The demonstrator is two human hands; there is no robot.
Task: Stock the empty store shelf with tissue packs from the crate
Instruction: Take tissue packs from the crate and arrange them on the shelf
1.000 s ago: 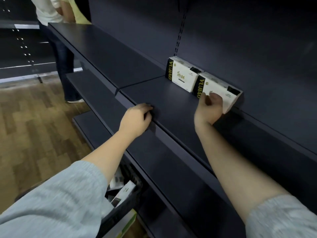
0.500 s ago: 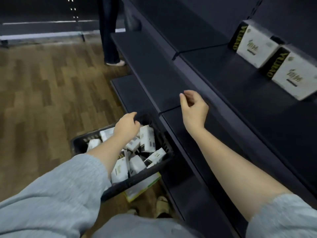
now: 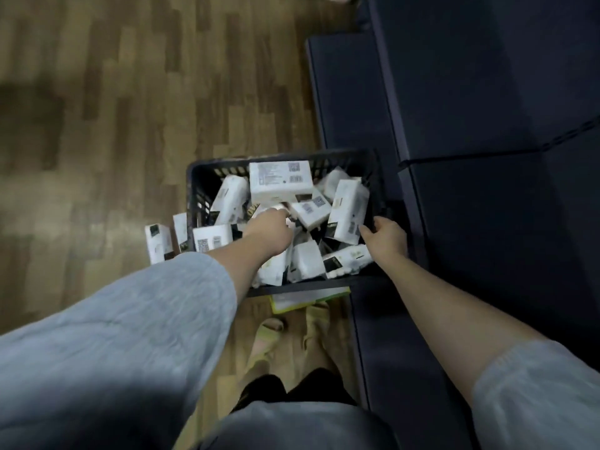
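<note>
A black slatted crate stands on the wooden floor, filled with several white tissue packs; one large pack lies on top at the back. My left hand reaches into the middle of the pile, fingertips down among the packs and partly hidden. My right hand is at the crate's right side. Its thumb touches the lower corner of an upright pack, and its fingers curl beside the crate wall. The dark shelf runs along the right.
Two tissue packs stand on the floor outside the crate's left wall. A yellow-green flat item pokes out under the crate's near edge. My feet are just behind it. A lower shelf ledge juts out beside the crate.
My view has dropped from the shelf to the crate. Both hands have gone down: the left into the pile of packs, the right from the shelf edge to the crate's right side.
</note>
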